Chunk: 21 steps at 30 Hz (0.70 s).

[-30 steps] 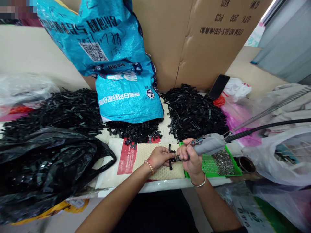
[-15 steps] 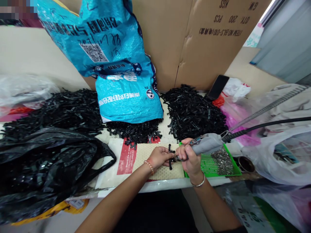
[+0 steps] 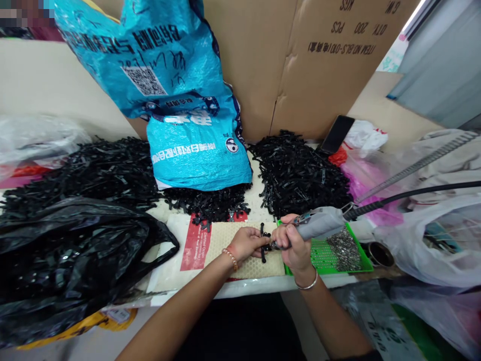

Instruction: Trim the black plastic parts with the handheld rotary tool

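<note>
At centre, on our honeycomb mat (image 3: 229,250), our left hand (image 3: 246,243) pinches a small black part (image 3: 263,243); at 3 o'clock, our right hand (image 3: 293,245) wraps its fingers around a grey driver (image 3: 319,223), tip on the part. Beyond, at 12 o'clock, a blue sack (image 3: 188,125) stands between black parts heaps (image 3: 300,173).

The cardboard box (image 3: 338,60) bears upside-down print: "QTY: 200 PCS" and "ITEM NO:BLS-01D".

Beige wall (image 3: 56,80) at 10 o'clock. Brown cardboard (image 3: 300,65) stands at 12, printed upside down. Grey panel (image 3: 443,70) at 2, daylight strip beside it. White table (image 3: 233,288) edge at 6.
</note>
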{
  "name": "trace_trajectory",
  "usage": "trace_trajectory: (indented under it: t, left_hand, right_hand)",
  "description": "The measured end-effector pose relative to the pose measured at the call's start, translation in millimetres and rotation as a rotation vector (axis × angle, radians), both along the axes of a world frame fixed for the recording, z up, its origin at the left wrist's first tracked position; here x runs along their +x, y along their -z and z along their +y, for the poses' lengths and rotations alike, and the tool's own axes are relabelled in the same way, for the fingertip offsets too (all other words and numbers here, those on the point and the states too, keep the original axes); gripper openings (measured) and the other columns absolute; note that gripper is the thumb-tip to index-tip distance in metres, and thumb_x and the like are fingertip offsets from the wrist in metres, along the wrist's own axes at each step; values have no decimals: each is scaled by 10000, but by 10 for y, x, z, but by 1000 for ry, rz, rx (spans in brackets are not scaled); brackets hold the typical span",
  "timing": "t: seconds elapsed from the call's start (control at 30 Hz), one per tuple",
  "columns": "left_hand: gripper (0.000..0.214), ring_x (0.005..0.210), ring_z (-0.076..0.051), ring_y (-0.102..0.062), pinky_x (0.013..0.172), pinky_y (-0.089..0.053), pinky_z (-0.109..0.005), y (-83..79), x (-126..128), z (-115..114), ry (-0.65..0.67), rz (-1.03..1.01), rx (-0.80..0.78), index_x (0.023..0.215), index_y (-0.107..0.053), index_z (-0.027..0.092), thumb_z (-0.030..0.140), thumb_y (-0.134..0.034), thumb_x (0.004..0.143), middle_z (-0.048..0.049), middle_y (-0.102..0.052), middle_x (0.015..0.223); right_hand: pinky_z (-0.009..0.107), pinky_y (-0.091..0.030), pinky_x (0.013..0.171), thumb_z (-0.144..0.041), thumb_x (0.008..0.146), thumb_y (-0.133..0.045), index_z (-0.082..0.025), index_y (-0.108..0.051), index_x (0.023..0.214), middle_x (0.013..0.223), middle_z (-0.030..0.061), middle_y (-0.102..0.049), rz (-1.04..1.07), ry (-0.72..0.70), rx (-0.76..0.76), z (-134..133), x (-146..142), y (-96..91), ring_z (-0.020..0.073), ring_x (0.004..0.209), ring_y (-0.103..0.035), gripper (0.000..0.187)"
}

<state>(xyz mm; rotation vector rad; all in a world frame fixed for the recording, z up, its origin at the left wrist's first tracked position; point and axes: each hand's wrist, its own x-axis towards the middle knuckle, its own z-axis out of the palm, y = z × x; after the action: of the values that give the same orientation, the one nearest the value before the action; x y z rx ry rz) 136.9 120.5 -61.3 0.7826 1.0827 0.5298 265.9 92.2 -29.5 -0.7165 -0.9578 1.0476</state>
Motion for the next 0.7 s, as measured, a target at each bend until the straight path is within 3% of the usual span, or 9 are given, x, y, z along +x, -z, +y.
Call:
trace_trajectory:
  t: [0.33, 0.7]
  left_hand:
    - [263, 617, -145, -629, 508, -549, -200, 7, 4, -6, -1, 10, -2, 820, -564, 86, 218, -791, 806, -88, -658, 758]
    - [435, 641, -163, -638, 520, -549, -209, 77, 6, 4, 11, 6, 26, 817, -566, 95, 374, -880, 702, -80, -653, 756]
  right_hand:
    - [262, -418, 520, -433, 928, -674, -220, -569, 974, 500, -76, -369, -3, 2, 2, 0, -3, 12, 140, 435, -359, 242]
    - [249, -412, 535, -380, 963, -655, -218, -582, 1008, 516, -74, -381, 26, -42, 40, -6, 4, 39, 135, 450, -365, 183]
